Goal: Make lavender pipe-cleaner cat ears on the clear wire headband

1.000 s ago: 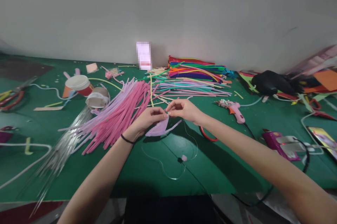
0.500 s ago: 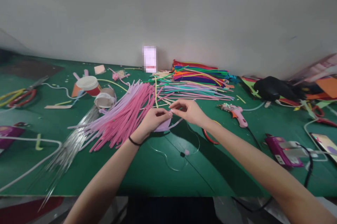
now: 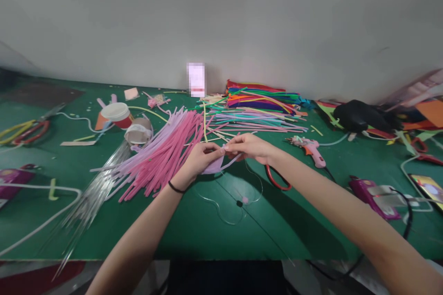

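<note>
My left hand [image 3: 203,159], with a black band at the wrist, is closed on a flat lilac piece [image 3: 213,167] that looks made of pipe cleaner. A lilac strand [image 3: 231,162] runs from it toward the right, under my right hand [image 3: 248,146]. The fingers of my right hand pinch the piece's upper edge, fingertips touching those of the left. What exactly lies between the fingertips is hidden. To the left spreads a pile of pink pipe cleaners [image 3: 169,152] and lilac pipe cleaners [image 3: 152,145]. A red-handled tool [image 3: 277,180] lies partly under my right forearm.
Colored pipe cleaners [image 3: 263,99] are stacked by the wall. A pink glue gun [image 3: 311,149], power strip [image 3: 374,200] and phone [image 3: 427,189] lie right. A paper cup [image 3: 117,115], scissors [image 3: 32,131] and clear sticks [image 3: 93,193] lie left. Thin clear line [image 3: 221,216] curls in front.
My right hand has turned, its fingers curling in closer to the left fingertips. The left hand keeps its hold on the lilac piece. The camera view has shifted slightly.
</note>
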The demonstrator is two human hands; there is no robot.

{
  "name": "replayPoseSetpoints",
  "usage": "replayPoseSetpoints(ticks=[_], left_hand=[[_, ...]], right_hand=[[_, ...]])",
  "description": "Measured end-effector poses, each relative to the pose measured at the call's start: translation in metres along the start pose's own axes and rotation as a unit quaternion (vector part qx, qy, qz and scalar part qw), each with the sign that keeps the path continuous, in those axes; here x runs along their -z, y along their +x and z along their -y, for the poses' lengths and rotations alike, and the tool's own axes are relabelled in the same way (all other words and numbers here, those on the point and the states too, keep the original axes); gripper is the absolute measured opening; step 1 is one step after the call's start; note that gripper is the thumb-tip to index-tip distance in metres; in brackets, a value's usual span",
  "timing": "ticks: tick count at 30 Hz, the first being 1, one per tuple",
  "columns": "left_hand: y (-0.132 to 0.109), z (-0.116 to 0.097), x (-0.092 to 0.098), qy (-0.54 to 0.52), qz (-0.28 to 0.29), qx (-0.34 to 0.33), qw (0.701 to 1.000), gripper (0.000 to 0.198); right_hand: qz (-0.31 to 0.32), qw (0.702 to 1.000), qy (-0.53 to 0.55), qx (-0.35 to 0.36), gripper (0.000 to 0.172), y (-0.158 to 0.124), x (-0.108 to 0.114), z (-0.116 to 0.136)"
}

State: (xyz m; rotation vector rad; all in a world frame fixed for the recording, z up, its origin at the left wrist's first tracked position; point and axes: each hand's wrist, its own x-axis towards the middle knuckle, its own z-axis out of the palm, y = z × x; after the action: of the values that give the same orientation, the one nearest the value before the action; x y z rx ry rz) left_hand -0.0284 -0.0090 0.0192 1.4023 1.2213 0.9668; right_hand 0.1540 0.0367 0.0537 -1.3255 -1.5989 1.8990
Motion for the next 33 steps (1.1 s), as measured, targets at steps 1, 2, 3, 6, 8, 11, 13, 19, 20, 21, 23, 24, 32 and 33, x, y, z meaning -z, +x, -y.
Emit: replayPoseSetpoints(ticks=[1, 2, 3, 6, 8, 11, 13, 19, 20, 21, 23, 24, 32, 33], left_hand=[[0.000, 0.000, 0.000, 0.004, 0.001, -0.002, 1.000, 0.030], [0.000, 0.000, 0.000, 0.005, 0.003, -0.004, 1.000, 0.031], [0.000, 0.001, 0.000, 0.004, 0.006, -0.006, 1.000, 0.031], [0.000, 0.002, 0.000, -0.012, 0.020, -0.003, 1.000, 0.032], [0.000, 0.003, -0.001, -0.022, 0.028, 0.004, 0.999, 0.032], [0.001, 0.004, 0.000, -0.027, 0.039, 0.009, 0.999, 0.031], [0.001, 0.005, 0.002, -0.025, 0.051, 0.016, 0.998, 0.031], [0.001, 0.006, 0.009, -0.010, 0.120, 0.059, 0.991, 0.024], [0.001, 0.006, 0.009, -0.015, 0.122, 0.058, 0.991, 0.023], [0.001, 0.006, 0.008, -0.019, 0.119, 0.055, 0.991, 0.023], [0.001, 0.006, 0.006, -0.021, 0.101, 0.037, 0.994, 0.024], [0.001, 0.006, 0.005, -0.020, 0.090, 0.026, 0.995, 0.025], [0.003, 0.009, 0.006, -0.014, 0.084, 0.030, 0.996, 0.026], [0.004, 0.009, 0.007, -0.019, 0.085, 0.031, 0.996, 0.026]], right_hand=[[-0.008, 1.000, -0.011, 0.002, 0.021, 0.000, -0.001, 0.001], [-0.012, 1.000, -0.018, 0.000, 0.021, 0.001, -0.001, 0.002], [-0.013, 1.000, -0.022, -0.003, 0.022, 0.002, -0.002, 0.002], [0.000, 1.000, -0.021, -0.012, 0.024, 0.003, -0.002, 0.004], [0.007, 1.000, -0.021, -0.009, 0.023, 0.004, -0.002, 0.003], [0.001, 0.999, -0.046, 0.017, 0.019, 0.005, -0.003, 0.000], [-0.008, 0.994, -0.089, 0.058, 0.016, 0.006, -0.003, -0.004], [-0.013, 0.937, -0.269, 0.223, 0.014, 0.004, -0.002, -0.018], [-0.026, 0.928, -0.280, 0.246, 0.014, 0.004, -0.002, -0.019], [-0.038, 0.921, -0.284, 0.263, 0.014, 0.003, -0.002, -0.021], [-0.054, 0.918, -0.280, 0.275, 0.015, 0.002, -0.002, -0.023], [-0.058, 0.918, -0.277, 0.276, 0.016, 0.002, -0.002, -0.024], [-0.086, 0.912, -0.269, 0.298, 0.015, -0.004, -0.009, -0.031], [-0.092, 0.910, -0.267, 0.305, 0.015, -0.005, -0.011, -0.032]])
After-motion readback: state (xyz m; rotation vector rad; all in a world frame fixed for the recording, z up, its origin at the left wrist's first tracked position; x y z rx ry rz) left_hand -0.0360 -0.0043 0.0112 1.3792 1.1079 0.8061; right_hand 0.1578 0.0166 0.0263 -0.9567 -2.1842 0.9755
